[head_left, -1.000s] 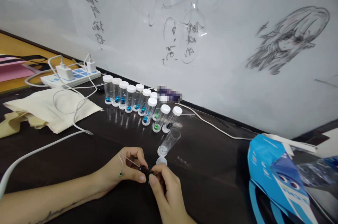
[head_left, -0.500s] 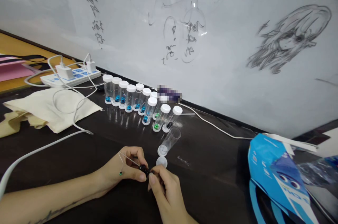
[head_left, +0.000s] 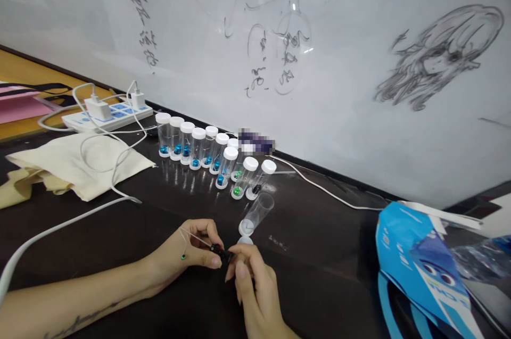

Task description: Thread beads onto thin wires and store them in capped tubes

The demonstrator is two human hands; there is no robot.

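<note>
Pinched between the thumb and fingers of my left hand [head_left: 195,248] is a small black piece [head_left: 220,253] of uneven shape; its kind is too small to make out. A thin pale line [head_left: 194,234] runs from it across the left hand and ends in a tiny green bead [head_left: 183,257]. My right hand [head_left: 255,283] is at the right end of the black piece, its index fingertip touching or almost touching it. The right thumb is apart from the piece and the other fingers are loosely bent. Just beyond the hands an uncapped clear tube [head_left: 261,208] leans, with a white cap [head_left: 245,240] beside it.
Several capped clear tubes [head_left: 198,150] with blue, green or black pieces stand along the back. A power strip [head_left: 115,114], white cables [head_left: 128,199] and a cream cloth bag [head_left: 75,160] are at left. A blue bag [head_left: 415,254] lies at right, below the whiteboard [head_left: 339,89].
My right thumb has come away from the black piece and the right fingers have loosened and risen slightly, covering part of the white cap. The left hand keeps its pinch.
</note>
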